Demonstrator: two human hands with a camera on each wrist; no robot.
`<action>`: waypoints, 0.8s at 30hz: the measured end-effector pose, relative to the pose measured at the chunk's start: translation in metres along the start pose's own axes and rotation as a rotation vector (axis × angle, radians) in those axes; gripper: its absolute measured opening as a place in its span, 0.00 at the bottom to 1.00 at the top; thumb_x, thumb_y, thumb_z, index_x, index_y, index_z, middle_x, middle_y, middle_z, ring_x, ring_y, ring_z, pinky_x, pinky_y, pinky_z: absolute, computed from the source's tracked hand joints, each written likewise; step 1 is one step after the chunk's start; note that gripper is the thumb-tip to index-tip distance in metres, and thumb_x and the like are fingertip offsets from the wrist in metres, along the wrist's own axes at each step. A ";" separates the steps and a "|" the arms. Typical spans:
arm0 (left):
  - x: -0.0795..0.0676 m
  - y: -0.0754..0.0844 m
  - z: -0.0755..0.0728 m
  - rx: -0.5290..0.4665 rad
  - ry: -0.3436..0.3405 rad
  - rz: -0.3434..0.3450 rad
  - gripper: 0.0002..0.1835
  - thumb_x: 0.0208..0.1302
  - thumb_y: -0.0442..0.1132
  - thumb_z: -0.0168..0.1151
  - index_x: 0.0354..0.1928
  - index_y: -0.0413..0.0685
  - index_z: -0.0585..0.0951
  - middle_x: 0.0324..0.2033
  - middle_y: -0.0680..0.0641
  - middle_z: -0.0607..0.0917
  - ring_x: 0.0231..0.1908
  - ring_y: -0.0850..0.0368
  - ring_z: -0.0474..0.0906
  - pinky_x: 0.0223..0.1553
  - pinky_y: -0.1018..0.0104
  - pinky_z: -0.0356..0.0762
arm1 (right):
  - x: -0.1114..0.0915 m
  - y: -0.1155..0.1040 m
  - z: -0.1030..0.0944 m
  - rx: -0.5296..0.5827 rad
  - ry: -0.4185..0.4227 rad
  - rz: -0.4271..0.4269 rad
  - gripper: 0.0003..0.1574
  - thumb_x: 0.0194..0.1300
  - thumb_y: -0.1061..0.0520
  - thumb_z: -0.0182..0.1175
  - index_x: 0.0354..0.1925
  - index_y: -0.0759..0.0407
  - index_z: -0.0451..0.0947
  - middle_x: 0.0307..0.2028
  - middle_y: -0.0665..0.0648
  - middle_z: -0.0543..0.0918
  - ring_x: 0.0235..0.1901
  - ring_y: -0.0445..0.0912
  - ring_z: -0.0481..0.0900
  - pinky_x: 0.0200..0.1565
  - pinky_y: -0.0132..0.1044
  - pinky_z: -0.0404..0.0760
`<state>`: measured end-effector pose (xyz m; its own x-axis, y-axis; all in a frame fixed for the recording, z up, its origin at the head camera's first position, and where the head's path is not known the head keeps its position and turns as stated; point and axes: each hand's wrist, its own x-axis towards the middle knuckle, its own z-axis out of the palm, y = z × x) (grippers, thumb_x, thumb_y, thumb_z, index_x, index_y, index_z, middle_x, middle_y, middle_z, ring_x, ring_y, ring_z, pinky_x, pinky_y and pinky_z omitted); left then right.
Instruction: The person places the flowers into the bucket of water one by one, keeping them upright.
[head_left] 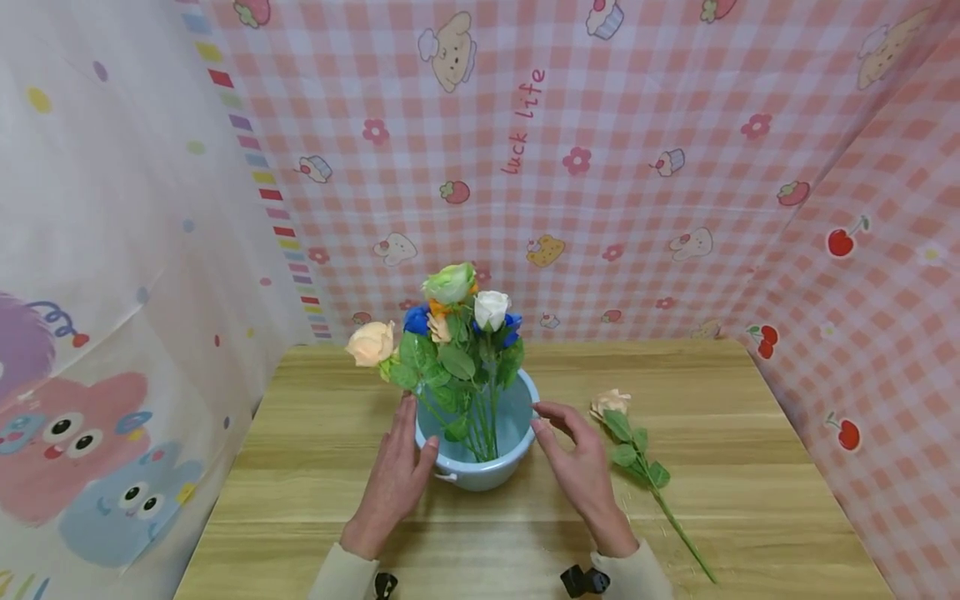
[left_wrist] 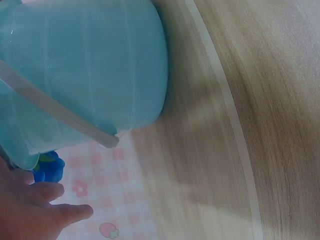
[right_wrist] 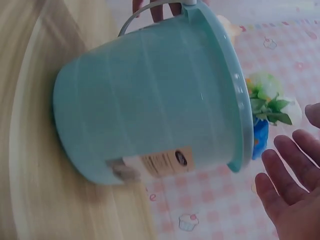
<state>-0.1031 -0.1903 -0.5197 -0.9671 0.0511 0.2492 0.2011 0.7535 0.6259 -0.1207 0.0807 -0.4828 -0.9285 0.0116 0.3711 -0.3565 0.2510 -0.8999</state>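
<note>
A light blue plastic bucket (head_left: pixel 480 477) stands upright on the table with several artificial flowers leaning in it. A white rose (head_left: pixel 491 310), a green bloom (head_left: pixel 450 283), a blue flower (head_left: pixel 417 320) and a peach rose (head_left: pixel 371 343) rise above its rim. My left hand (head_left: pixel 397 467) lies along the bucket's left side, fingers extended near the rim. On the other side my right hand (head_left: pixel 576 467) has its fingertips by the rim; the right wrist view shows its fingers (right_wrist: pixel 285 175) spread, loosely bent and holding nothing. The white bucket handle (left_wrist: pixel 60 107) hangs down the side.
A peach rose with a long leafy stem (head_left: pixel 678 525) lies on the wooden table (head_left: pixel 315 500) to the right of my right hand. Behind the table hangs a pink checked cloth (head_left: pixel 555 208); a white patterned cloth (head_left: pixel 150 250) covers the left side.
</note>
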 end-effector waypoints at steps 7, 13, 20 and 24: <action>0.000 -0.001 0.001 -0.001 0.011 0.004 0.39 0.81 0.50 0.47 0.81 0.35 0.49 0.81 0.36 0.50 0.78 0.36 0.51 0.70 0.28 0.56 | -0.009 0.005 -0.021 -0.042 0.046 0.007 0.15 0.68 0.63 0.68 0.53 0.58 0.86 0.51 0.54 0.88 0.55 0.47 0.82 0.60 0.33 0.77; 0.000 -0.001 0.000 -0.005 0.008 0.002 0.39 0.81 0.49 0.48 0.81 0.35 0.49 0.81 0.36 0.50 0.78 0.36 0.50 0.70 0.28 0.55 | -0.016 0.012 -0.041 -0.046 0.079 0.023 0.14 0.70 0.63 0.66 0.53 0.59 0.85 0.52 0.55 0.88 0.54 0.41 0.80 0.57 0.24 0.76; 0.000 0.000 0.000 -0.003 0.010 0.008 0.39 0.81 0.51 0.47 0.81 0.35 0.49 0.81 0.35 0.50 0.78 0.35 0.51 0.70 0.28 0.55 | -0.022 0.017 -0.064 -0.057 0.124 0.107 0.15 0.73 0.62 0.64 0.56 0.61 0.84 0.54 0.59 0.86 0.51 0.34 0.80 0.49 0.21 0.77; 0.000 0.000 0.000 -0.002 0.011 0.010 0.39 0.81 0.51 0.46 0.81 0.35 0.49 0.81 0.35 0.50 0.78 0.35 0.51 0.69 0.27 0.56 | -0.024 0.020 -0.075 -0.059 0.159 0.128 0.14 0.74 0.63 0.63 0.55 0.64 0.83 0.53 0.62 0.86 0.50 0.33 0.81 0.50 0.21 0.77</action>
<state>-0.1032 -0.1905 -0.5202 -0.9633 0.0508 0.2637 0.2107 0.7517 0.6250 -0.0978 0.1583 -0.4928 -0.9362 0.1984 0.2901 -0.2256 0.2938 -0.9289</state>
